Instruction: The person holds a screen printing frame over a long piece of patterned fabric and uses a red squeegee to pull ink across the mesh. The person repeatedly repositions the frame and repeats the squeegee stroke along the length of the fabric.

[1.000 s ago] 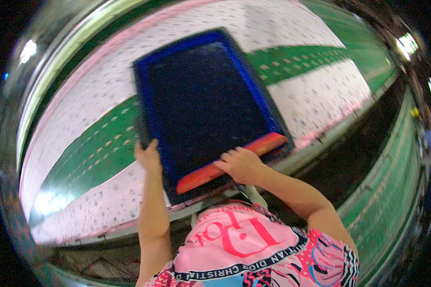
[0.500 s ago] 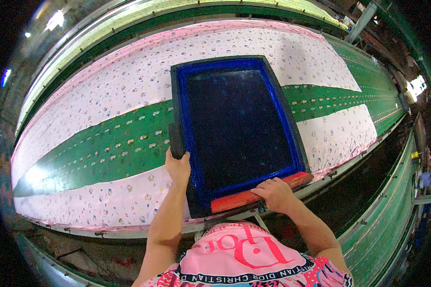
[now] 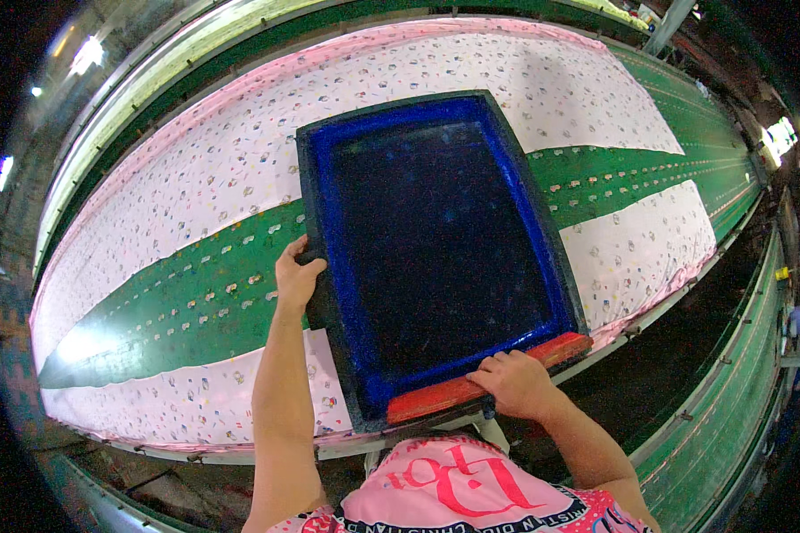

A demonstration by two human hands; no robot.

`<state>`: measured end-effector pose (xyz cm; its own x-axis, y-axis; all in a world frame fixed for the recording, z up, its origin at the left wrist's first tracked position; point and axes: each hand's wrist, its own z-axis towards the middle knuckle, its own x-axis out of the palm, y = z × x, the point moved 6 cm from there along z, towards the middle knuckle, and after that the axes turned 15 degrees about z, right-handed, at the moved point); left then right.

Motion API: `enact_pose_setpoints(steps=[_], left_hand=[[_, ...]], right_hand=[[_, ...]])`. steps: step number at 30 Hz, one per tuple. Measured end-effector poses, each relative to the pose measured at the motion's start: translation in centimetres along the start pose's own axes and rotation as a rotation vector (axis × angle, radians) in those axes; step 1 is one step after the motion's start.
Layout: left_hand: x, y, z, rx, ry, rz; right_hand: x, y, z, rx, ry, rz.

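Note:
A large screen-printing frame (image 3: 331,204) with a dark mesh and a blue inner border lies at a slant across patterned fabric and a green strip. My left hand (image 3: 299,271) grips its left edge about midway along, thumb on top and fingers curled over the side. Across the frame's near end rests a long red squeegee (image 3: 436,400). My right hand (image 3: 517,384) is closed over the squeegee's middle, fingertips on its far side. What the thumb of that hand does underneath is hidden.
White printed fabric (image 3: 204,164) with pink edges lies in two lengths on a long green table (image 3: 191,306). Small printed motifs run along the green strip between them. Another green table (image 3: 729,400) stands at the right, beyond a dark gap (image 3: 676,329).
My left hand has slid farther up the frame's left edge. My right hand stays on the squeegee. The whole view has tilted slightly, shifting the frame in the picture.

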<state>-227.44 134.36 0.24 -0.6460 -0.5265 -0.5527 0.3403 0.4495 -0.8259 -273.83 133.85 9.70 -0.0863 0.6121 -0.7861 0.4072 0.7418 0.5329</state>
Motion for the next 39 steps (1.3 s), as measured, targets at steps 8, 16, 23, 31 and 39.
enact_pose_setpoints(steps=[8,16,23,31,39], left_hand=[[-0.2,1.0,-0.3,-0.005,-0.002,-0.098],[0.1,1.2,-0.5,-0.046,0.058,-0.245],[0.1,0.2,-0.2,-0.043,0.017,-0.107],[0.4,0.1,-0.6,0.028,-0.032,0.062],[-0.9,-0.6,-0.7,0.054,-0.314,0.367]], right_hand=[[-0.5,-0.7,0.2,-0.079,0.001,0.135],[-0.5,-0.6,-0.5,-0.12,-0.089,0.12],[1.2,-0.1,-1.5,-0.055,-0.071,0.073],[1.4,0.7,-1.2,-0.125,-0.227,-0.029],[-5.6,-5.1,14.5,-0.199,-0.4,-0.133]])
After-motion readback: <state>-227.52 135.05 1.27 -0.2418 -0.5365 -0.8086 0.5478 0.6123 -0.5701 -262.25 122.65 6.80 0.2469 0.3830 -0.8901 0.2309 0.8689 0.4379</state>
